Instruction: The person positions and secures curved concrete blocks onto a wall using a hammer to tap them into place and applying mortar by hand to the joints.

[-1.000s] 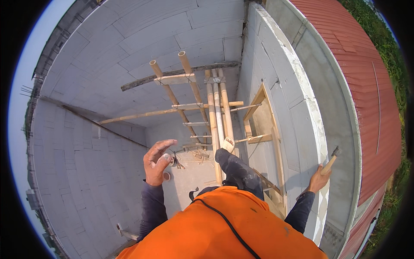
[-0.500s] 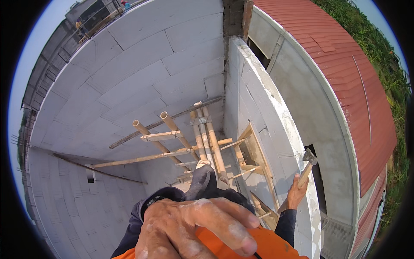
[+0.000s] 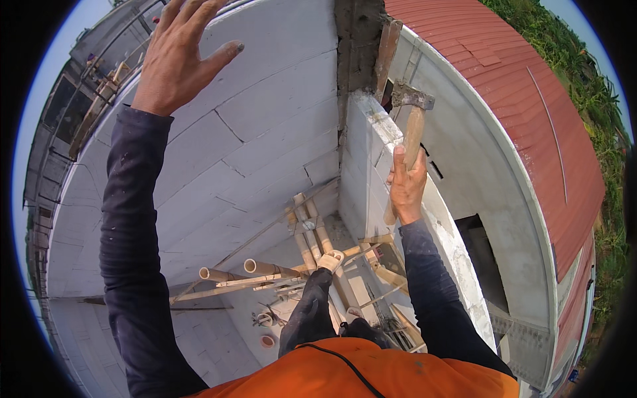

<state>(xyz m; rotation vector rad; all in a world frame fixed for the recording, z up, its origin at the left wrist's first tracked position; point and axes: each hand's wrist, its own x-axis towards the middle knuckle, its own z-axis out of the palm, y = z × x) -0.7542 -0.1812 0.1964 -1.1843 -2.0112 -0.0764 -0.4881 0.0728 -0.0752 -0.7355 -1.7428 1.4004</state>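
My right hand [image 3: 407,184] is wrapped round the wooden handle of a hatchet [image 3: 413,126], its dark metal head pointing up and away. Hand and tool are over the top of the low white block wall [image 3: 458,265] on the right. High at the left, my left hand [image 3: 178,63] is raised with its fingers apart and nothing in it. Behind it lies the top edge of the tall white block wall [image 3: 265,99]; whether the hand touches it I cannot tell. My foot [image 3: 330,261] rests on bamboo poles below.
Bamboo scaffolding [image 3: 252,275] stands down between the walls. A rough concrete column [image 3: 358,53] rises at the far corner with a wooden board [image 3: 387,56] beside it. Beyond the right wall are a grey building and a red metal roof [image 3: 504,86]. People work far off at the upper left.
My left hand has swung from in front of my body up to the upper left, fingers spreading. My right hand has carried the hatchet forward along the right wall toward the column.
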